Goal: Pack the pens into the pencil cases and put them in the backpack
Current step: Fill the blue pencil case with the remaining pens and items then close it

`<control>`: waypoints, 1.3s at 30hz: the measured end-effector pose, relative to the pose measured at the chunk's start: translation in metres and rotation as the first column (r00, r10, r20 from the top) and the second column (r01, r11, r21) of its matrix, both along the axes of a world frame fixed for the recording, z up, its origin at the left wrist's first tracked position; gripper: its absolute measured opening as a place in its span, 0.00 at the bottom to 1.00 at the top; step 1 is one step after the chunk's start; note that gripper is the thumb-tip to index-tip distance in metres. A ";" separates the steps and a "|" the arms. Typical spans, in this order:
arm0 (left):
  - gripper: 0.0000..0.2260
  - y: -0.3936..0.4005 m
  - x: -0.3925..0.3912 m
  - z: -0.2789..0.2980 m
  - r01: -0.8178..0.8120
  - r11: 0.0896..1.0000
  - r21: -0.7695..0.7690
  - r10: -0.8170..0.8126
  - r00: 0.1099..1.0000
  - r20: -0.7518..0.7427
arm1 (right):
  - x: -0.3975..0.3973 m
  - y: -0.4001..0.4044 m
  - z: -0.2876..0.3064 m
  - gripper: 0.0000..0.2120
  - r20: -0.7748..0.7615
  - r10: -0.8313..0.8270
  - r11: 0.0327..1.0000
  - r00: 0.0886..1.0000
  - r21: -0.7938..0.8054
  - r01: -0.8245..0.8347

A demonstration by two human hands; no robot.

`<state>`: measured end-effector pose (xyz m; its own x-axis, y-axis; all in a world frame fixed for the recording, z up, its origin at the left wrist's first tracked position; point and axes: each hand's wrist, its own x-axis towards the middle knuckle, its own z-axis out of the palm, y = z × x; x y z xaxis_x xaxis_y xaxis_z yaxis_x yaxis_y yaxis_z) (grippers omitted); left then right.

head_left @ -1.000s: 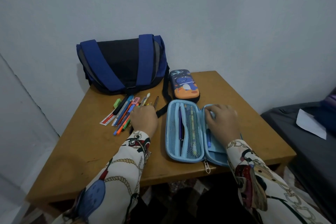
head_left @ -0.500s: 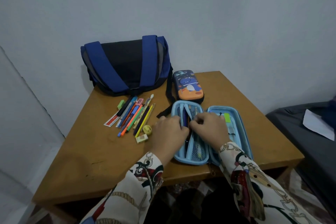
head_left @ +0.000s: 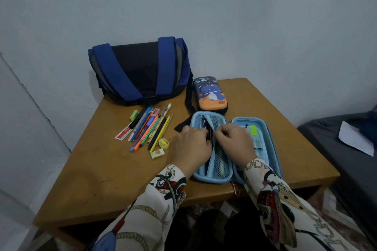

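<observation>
I had the light-blue pencil case (head_left: 265, 149) lying open so its mesh pockets faced me. My left hand (head_left: 190, 146) pinched a dark pen (head_left: 208, 134) into a pocket while my right hand (head_left: 234, 143) pinched the mesh wide. Loose pens (head_left: 149, 128) waited beside the backpack (head_left: 140, 71).

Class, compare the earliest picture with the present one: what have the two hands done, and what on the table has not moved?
The left hand left the loose pens and came right to the open light-blue pencil case. The right hand slid left from the case's right half to its middle. Both now work at dark pens by the mesh pocket. The backpack and dinosaur case stayed put.
</observation>
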<state>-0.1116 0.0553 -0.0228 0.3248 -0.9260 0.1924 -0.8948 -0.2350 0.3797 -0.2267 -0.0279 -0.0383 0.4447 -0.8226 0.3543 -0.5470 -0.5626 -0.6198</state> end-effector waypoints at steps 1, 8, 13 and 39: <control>0.13 0.000 0.000 -0.001 0.010 1.000 0.004 -0.010 1.000 0.022 | 0.000 -0.001 -0.001 0.18 0.001 -0.002 1.000 1.000 -0.001 0.002; 0.15 0.013 0.003 -0.008 0.124 0.992 0.012 -0.124 0.990 0.067 | 0.000 0.000 -0.001 0.16 0.015 -0.013 1.000 1.000 -0.003 0.013; 0.20 0.011 0.003 -0.006 0.137 0.982 0.133 -0.153 0.981 0.122 | 0.001 0.001 0.001 0.14 -0.008 -0.020 1.000 1.000 -0.012 0.020; 0.04 0.023 -0.012 0.021 -0.061 0.975 0.215 0.026 0.986 0.164 | -0.001 0.002 -0.001 0.15 -0.027 -0.034 0.999 0.999 -0.027 0.034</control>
<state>-0.1240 0.0779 -0.0021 0.3472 -0.9370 0.0397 -0.9266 -0.3362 0.1686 -0.2275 -0.0262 -0.0396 0.4266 -0.8278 0.3643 -0.5830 -0.5597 -0.5890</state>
